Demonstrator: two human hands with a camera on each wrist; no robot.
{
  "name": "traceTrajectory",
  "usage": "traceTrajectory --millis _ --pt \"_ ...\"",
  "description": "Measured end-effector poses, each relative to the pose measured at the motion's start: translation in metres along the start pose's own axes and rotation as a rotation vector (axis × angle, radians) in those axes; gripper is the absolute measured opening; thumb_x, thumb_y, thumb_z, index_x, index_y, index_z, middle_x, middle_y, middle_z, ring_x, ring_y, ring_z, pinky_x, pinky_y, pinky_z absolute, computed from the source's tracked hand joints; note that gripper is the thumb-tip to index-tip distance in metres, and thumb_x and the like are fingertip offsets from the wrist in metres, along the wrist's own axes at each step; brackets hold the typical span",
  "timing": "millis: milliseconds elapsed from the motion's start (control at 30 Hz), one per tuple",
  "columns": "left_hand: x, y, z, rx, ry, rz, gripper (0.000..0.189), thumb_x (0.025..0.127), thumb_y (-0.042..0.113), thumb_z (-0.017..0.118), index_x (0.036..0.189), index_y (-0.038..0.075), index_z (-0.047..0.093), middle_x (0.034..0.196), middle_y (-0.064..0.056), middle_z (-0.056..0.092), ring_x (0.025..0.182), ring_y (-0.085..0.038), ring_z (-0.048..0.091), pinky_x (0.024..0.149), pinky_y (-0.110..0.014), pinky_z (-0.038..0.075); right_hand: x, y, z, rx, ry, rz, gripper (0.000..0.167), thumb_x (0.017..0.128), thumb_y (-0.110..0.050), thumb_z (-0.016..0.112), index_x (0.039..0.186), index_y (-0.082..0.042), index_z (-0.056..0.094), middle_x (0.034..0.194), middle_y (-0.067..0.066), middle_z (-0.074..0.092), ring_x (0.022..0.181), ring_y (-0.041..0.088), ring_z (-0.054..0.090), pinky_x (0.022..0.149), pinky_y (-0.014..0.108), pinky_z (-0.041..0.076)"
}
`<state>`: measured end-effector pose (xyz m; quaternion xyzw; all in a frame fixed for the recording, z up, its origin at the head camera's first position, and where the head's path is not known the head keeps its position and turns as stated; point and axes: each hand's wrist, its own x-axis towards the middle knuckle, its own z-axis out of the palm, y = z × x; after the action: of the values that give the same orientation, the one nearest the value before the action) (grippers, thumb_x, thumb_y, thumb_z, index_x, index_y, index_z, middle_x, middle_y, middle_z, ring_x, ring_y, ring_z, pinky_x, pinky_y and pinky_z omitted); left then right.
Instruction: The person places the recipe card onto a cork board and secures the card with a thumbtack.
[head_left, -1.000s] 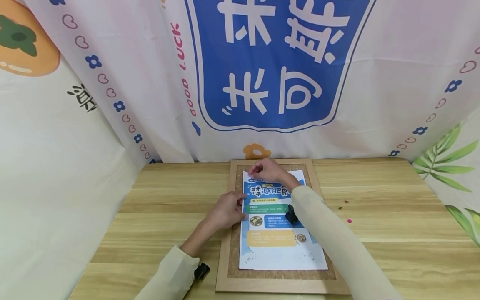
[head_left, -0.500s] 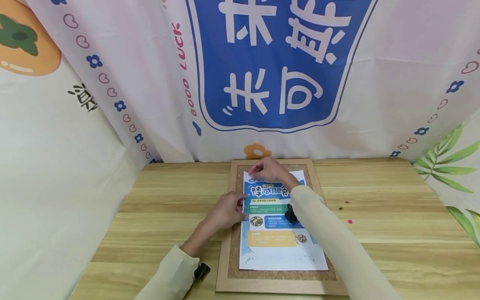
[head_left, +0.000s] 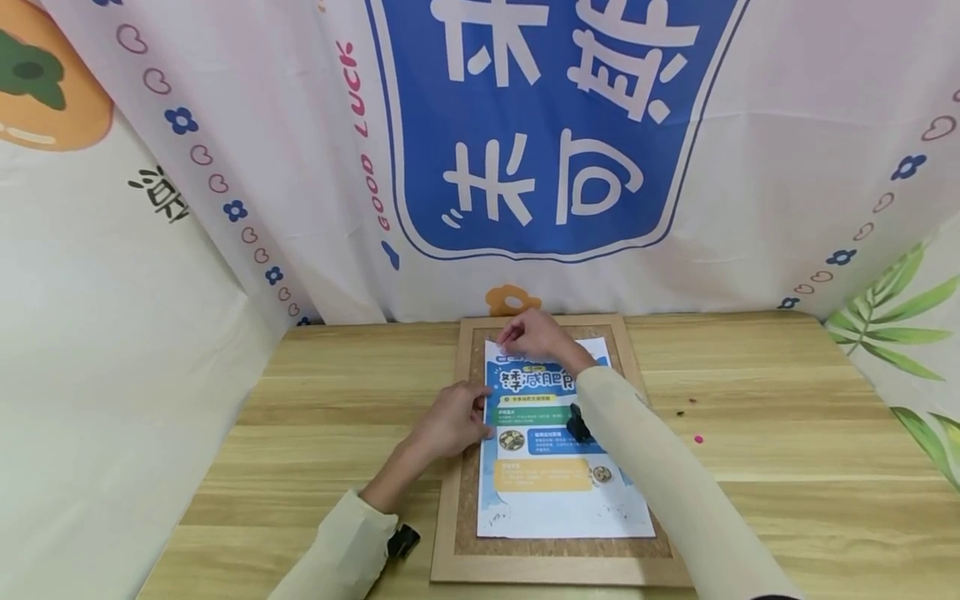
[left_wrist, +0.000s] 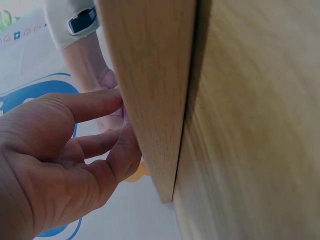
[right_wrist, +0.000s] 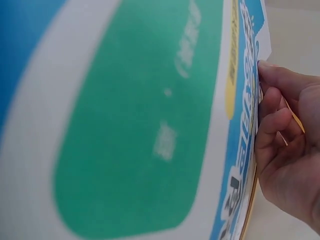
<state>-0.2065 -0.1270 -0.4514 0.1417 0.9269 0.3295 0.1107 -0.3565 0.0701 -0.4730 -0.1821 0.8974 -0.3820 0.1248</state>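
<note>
A printed paper poster (head_left: 555,517) with blue, green and yellow blocks lies on a wood-framed cork board (head_left: 467,546). Bent fingers of my right hand (head_left: 536,333) come together at the poster's upper left corner, pinching a small pinkish thing mostly hidden by them; I cannot tell its kind. The right wrist view has that hand (right_wrist: 290,135) right at the paper's far end. My left hand (head_left: 450,421) rests on the poster's left edge, thumb and forefinger spread apart. From the left wrist, this hand (left_wrist: 65,155) appears against the board's wooden side (left_wrist: 150,90).
Beside the board on the right, a small pink piece (head_left: 699,439) and two tiny dark bits (head_left: 681,414) lie on the wood-grain table (head_left: 337,383). A printed curtain (head_left: 420,292) hangs directly behind the table's far edge.
Both hands keep nearly the same places on the poster. My right forearm shifts slightly leftward, and the whole view tilts a little.
</note>
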Motion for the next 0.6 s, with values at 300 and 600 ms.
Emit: traceTrajectory --millis 300,600 --pt "0.0007 0.0007 -0.0002 -0.007 0.002 -0.012 0.06 0.088 0.0 0.085 0.143 -0.007 0.062 0.106 -0.012 0.062 0.091 -0.021 0.057 0.067 -0.025 0.047 -0.0015 -0.0097 -0.0018 -0.007 0.007 0.038 0.011 0.098 -0.015 0.079 0.108 -0.015 0.083 0.105 0.004 0.079 0.095 0.021 0.069 0.092 0.037 0.059" --pt "-0.0002 0.0021 -0.0018 -0.025 -0.002 -0.022 0.061 0.087 -0.001 0.085 0.143 -0.008 0.062 0.104 -0.012 0.061 0.084 -0.018 0.056 0.063 -0.022 0.045 -0.0064 -0.0028 -0.0035 -0.005 0.019 0.017 0.014 0.1 -0.018 0.077 0.113 -0.015 0.082 0.109 0.004 0.079 0.1 0.022 0.07 0.097 0.039 0.058"
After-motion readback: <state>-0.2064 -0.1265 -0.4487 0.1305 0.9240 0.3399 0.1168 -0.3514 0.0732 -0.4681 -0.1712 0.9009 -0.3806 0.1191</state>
